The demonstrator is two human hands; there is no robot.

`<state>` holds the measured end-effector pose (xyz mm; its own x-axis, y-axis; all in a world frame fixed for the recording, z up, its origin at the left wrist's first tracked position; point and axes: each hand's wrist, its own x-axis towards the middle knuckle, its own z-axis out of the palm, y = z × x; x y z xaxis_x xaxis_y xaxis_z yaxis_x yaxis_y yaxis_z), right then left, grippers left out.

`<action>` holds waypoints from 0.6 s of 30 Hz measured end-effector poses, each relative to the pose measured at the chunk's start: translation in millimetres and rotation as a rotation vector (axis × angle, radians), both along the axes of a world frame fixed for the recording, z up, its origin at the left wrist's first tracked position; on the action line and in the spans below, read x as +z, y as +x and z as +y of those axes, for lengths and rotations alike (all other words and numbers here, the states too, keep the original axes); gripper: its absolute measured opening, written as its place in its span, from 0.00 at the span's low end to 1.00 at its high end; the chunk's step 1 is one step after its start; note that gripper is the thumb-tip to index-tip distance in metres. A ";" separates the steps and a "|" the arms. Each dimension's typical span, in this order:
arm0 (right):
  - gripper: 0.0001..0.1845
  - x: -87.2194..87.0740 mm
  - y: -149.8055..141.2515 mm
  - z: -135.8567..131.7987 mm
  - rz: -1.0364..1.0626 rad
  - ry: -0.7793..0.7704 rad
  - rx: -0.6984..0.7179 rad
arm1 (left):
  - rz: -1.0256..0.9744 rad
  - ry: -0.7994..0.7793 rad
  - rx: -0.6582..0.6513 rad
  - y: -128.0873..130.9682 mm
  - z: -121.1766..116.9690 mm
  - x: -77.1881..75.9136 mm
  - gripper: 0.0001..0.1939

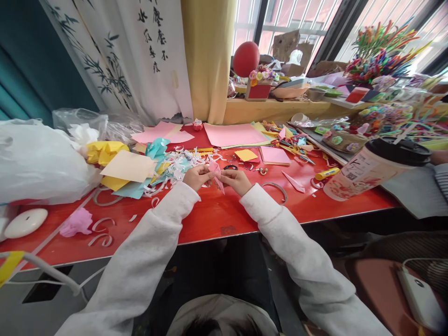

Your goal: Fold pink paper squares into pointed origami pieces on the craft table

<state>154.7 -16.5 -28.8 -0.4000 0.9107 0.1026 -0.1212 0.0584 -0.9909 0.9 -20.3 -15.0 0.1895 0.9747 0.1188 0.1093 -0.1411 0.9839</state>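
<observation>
The red tabletop (pixel 210 223) stretches before me, with a bulky white plastic bag (pixel 42 163) at its left and a lidded drink cup (pixel 371 170) at its right. Over the tabletop's middle, my left hand (pixel 197 177) and right hand (pixel 240 181) come close together, fingers nearly closed, each pinching a side of one small folded pink paper (pixel 220 185) between them. I judge it almost weightless, thin, crisp along its creases and easily crumpled or torn, so it is best taken lightly by the layered folds, leaving its pointed tip free.
</observation>
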 end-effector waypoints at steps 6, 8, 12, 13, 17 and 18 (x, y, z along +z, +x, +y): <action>0.15 7.4 0.3 -7.5 -0.104 -0.146 0.176 | -0.002 0.048 0.046 -0.4 -2.1 1.9 0.14; 0.15 8.0 1.5 -8.1 -0.126 -0.177 0.206 | 0.014 0.037 0.030 -0.7 -1.8 1.5 0.13; 0.16 5.4 2.3 -5.1 -0.134 -0.221 0.213 | 0.070 0.050 0.006 -1.0 -1.0 -0.2 0.13; 0.17 5.2 1.6 -4.7 -0.140 -0.233 0.230 | 0.081 0.064 0.019 -1.0 -1.2 -0.3 0.13; 0.20 11.7 -1.5 -14.3 -0.152 -0.261 0.297 | 0.080 0.089 0.040 -0.6 -3.8 1.9 0.14; 0.20 15.4 0.5 -20.8 -0.151 -0.257 0.288 | 0.067 0.087 -0.003 -0.6 -4.9 3.0 0.14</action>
